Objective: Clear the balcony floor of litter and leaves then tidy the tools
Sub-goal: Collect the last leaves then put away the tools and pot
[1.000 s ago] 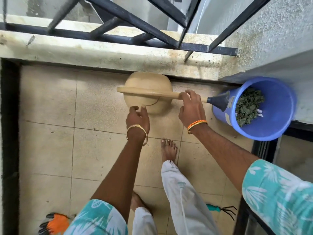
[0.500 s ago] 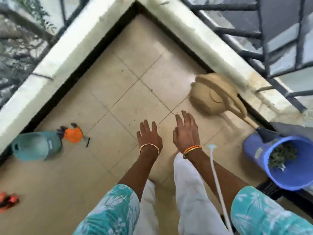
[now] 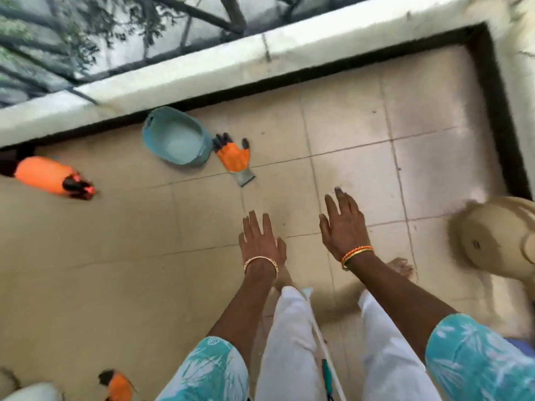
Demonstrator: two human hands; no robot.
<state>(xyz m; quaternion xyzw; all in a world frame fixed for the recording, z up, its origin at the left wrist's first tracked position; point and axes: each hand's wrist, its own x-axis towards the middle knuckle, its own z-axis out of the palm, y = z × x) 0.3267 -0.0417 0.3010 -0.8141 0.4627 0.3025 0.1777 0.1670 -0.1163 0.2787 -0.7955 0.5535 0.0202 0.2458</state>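
My left hand (image 3: 260, 241) and my right hand (image 3: 344, 227) hang over the beige tiled floor (image 3: 362, 134), fingers straight, holding nothing. A beige watering can (image 3: 495, 241) stands on the floor at the right edge, apart from my right hand. Ahead of my hands an orange and black glove (image 3: 233, 157) lies flat next to a teal basin (image 3: 178, 140) by the parapet. An orange spray bottle (image 3: 49, 175) lies on its side at the left. A second orange glove (image 3: 118, 386) lies near the bottom left.
The white parapet (image 3: 202, 70) with a dark railing above runs across the top and turns down the right side. My legs in white trousers stand below my hands, with a thin white stick (image 3: 327, 351) between them. A sliver of a blue bucket (image 3: 518, 342) shows at lower right.
My right hand let go of the watering can handle and my left hand left its body. Both hands drew back empty as my view swung left toward the basin and glove.
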